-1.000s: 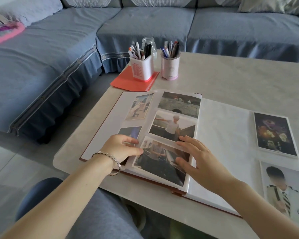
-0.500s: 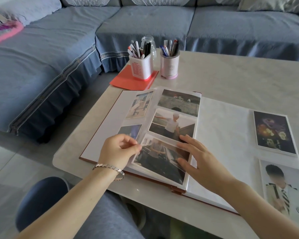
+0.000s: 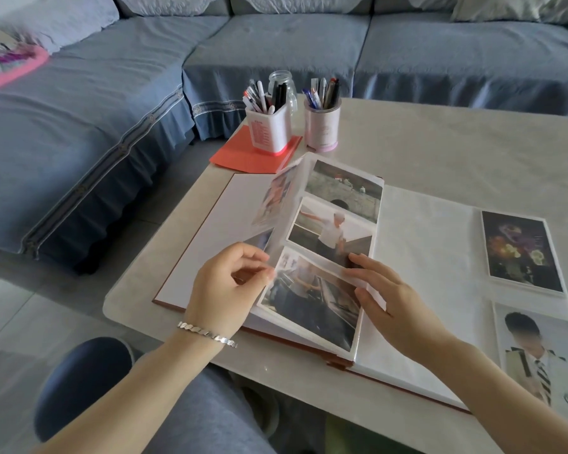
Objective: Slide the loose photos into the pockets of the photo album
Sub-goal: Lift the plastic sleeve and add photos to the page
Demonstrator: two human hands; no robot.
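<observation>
The photo album (image 3: pixel 207 237) lies open on the table, its brown cover showing at the near edge. My left hand (image 3: pixel 227 286) pinches the outer edge of a clear pocket page (image 3: pixel 287 204) and holds it lifted off the left side. On the page beneath, three photos fill their pockets, the nearest one (image 3: pixel 312 299) being a street scene. My right hand (image 3: pixel 391 299) rests with straight fingers on that page near the spine. A loose stack of photos (image 3: pixel 520 253) with a dark flower picture on top lies at the right, and a portrait photo (image 3: pixel 538 352) lies nearer.
Two pen holders (image 3: pixel 271 126) (image 3: pixel 322 124) and a glass jar (image 3: pixel 281 80) stand at the table's far left corner on a red folder (image 3: pixel 243 157). A blue sofa (image 3: pixel 79 119) wraps round the far and left sides. My knee shows below the table's near edge.
My left hand has lifted the pocket page up off the left side of the album, so it now stands curved. My right hand has hardly moved on the page beneath.
</observation>
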